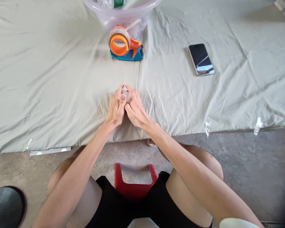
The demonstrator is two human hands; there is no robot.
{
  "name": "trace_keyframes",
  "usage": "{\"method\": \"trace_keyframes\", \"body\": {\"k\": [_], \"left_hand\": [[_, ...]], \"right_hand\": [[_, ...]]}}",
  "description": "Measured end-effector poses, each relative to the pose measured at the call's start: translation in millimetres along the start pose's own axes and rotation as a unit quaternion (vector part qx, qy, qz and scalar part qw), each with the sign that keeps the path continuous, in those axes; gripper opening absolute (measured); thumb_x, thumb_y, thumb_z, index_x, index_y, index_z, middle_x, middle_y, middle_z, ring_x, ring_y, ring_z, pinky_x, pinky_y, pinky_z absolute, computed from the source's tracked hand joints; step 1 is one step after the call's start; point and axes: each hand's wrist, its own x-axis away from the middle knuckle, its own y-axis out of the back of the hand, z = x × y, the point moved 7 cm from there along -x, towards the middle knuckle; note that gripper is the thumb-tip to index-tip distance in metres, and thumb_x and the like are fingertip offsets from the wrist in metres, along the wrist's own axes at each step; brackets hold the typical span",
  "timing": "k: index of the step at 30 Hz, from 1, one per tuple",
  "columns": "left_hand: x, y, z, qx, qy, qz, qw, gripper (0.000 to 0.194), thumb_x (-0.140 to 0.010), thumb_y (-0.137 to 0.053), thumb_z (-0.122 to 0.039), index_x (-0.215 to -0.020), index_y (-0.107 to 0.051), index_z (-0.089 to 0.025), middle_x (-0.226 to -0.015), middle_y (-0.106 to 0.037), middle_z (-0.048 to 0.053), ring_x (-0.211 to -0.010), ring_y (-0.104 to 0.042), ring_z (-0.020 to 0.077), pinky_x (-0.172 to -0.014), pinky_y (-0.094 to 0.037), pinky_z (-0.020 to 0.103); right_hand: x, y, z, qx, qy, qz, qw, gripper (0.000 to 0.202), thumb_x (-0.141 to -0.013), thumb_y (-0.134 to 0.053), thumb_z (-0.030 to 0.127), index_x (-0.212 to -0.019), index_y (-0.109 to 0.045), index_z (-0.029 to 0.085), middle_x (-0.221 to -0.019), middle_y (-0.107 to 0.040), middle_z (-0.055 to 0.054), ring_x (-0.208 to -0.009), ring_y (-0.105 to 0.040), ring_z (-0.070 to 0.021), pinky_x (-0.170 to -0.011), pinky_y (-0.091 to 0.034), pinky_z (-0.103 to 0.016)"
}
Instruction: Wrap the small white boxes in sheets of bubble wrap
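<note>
My left hand [116, 107] and my right hand [136, 107] come together over the near part of the cloth-covered table [68, 88]. Between them is a small greyish, rounded thing [126, 94], mostly covered by my fingers; its kind does not show. Both hands are closed around it, the left thumb lying across its near side and the fingertips almost meeting at its far side. Straight ahead of my hands stands an orange and blue tape dispenser [130, 57] with a roll of clear tape on it.
A translucent plastic basin [102, 15] holding clear items stands behind the dispenser. To the right lies a smartphone [200, 59]. Below the table's front edge are a red stool [134, 188] between my legs and a round black base [6, 205] on the floor at left.
</note>
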Motion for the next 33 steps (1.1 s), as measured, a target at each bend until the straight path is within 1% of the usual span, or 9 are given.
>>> {"method": "trace_keyframes", "body": {"k": [5,7,9,12,16,21,25,29,33], "left_hand": [[3.4,6.0,-5.3,-0.058,-0.019,-0.024,0.998,0.084,-0.112,-0.014,-0.090,-0.138,-0.065,-0.029,-0.125,-0.078,0.014,-0.120,-0.078,0.0320,-0.117,-0.057,0.057],[4.7,8.0,-6.4,-0.071,-0.021,-0.027,0.997,0.084,-0.110,-0.012,-0.091,-0.128,-0.066,-0.029,-0.121,-0.077,0.013,-0.120,-0.077,0.0326,-0.117,-0.056,0.057],[4.9,8.7,-5.5,-0.077,-0.014,-0.018,0.997,0.087,-0.109,-0.012,-0.093,-0.129,-0.065,-0.027,-0.134,-0.076,0.017,-0.141,-0.071,0.0367,-0.125,-0.052,0.061],[3.6,8.2,1.5,-0.066,0.029,0.006,0.997,0.091,-0.109,-0.013,-0.094,-0.144,-0.062,-0.026,-0.178,-0.055,0.022,-0.180,-0.035,0.0386,-0.142,-0.036,0.065],[3.1,6.8,13.6,-0.052,0.071,0.010,0.996,0.090,-0.111,-0.014,-0.092,-0.155,-0.058,-0.028,-0.196,-0.029,0.016,-0.187,-0.015,0.0335,-0.149,-0.022,0.065],[5.9,11.0,12.5,-0.030,0.045,-0.067,0.996,0.073,-0.116,-0.029,-0.086,-0.157,-0.060,-0.034,-0.190,-0.043,0.012,-0.185,-0.024,0.0379,-0.148,-0.018,0.079],[4.1,13.4,-25.7,-0.051,-0.057,-0.117,0.990,0.059,-0.121,-0.032,-0.072,-0.164,-0.052,-0.037,-0.180,-0.053,0.014,-0.175,-0.045,0.0351,-0.146,-0.031,0.072],[-0.2,-2.3,-55.6,-0.068,-0.116,-0.053,0.990,0.054,-0.123,-0.030,-0.066,-0.160,-0.054,-0.035,-0.171,-0.064,0.013,-0.163,-0.060,0.0320,-0.137,-0.047,0.060],[-2.7,-5.8,-49.7,-0.074,-0.114,-0.033,0.990,0.073,-0.120,-0.024,-0.077,-0.157,-0.058,-0.025,-0.166,-0.067,0.020,-0.158,-0.064,0.0360,-0.133,-0.049,0.060]], "right_hand": [[2.0,2.0,5.8,0.004,0.006,-0.022,1.000,0.041,-0.120,-0.032,0.037,-0.152,-0.054,0.026,-0.151,-0.062,-0.018,-0.142,-0.061,-0.0327,-0.128,-0.053,-0.059],[1.2,2.7,3.6,0.010,0.005,-0.037,0.999,0.039,-0.123,-0.030,0.045,-0.142,-0.058,0.025,-0.150,-0.062,-0.019,-0.137,-0.063,-0.0328,-0.125,-0.056,-0.058],[-1.9,2.2,-0.4,0.015,0.010,-0.046,0.999,0.046,-0.124,-0.027,0.054,-0.134,-0.060,0.024,-0.143,-0.065,-0.019,-0.131,-0.064,-0.0329,-0.122,-0.057,-0.058],[-9.2,-0.7,-8.3,0.023,0.018,-0.043,0.999,0.056,-0.124,-0.022,0.065,-0.127,-0.062,0.025,-0.133,-0.070,-0.016,-0.123,-0.066,-0.0321,-0.119,-0.056,-0.057],[-15.8,-2.9,-16.1,0.036,0.008,-0.048,0.998,0.057,-0.124,-0.026,0.068,-0.126,-0.064,0.025,-0.132,-0.074,-0.016,-0.124,-0.068,-0.0314,-0.119,-0.055,-0.053],[-17.8,-4.4,-18.0,0.077,-0.021,-0.060,0.995,0.051,-0.125,-0.029,0.061,-0.127,-0.065,0.025,-0.136,-0.075,-0.016,-0.127,-0.069,-0.0333,-0.115,-0.055,-0.055],[-16.2,-6.6,-14.6,0.103,-0.018,-0.049,0.993,0.043,-0.126,-0.028,0.050,-0.124,-0.063,0.025,-0.131,-0.074,-0.015,-0.121,-0.068,-0.0320,-0.110,-0.056,-0.052],[-10.6,-6.1,-10.3,0.103,0.004,-0.038,0.994,0.040,-0.123,-0.027,0.039,-0.128,-0.063,0.023,-0.134,-0.069,-0.018,-0.119,-0.065,-0.0325,-0.109,-0.057,-0.054],[-6.3,-3.6,-11.0,0.044,0.017,-0.004,0.999,0.043,-0.122,-0.032,0.046,-0.144,-0.059,0.021,-0.139,-0.069,-0.019,-0.128,-0.067,-0.0330,-0.114,-0.058,-0.056]]}}
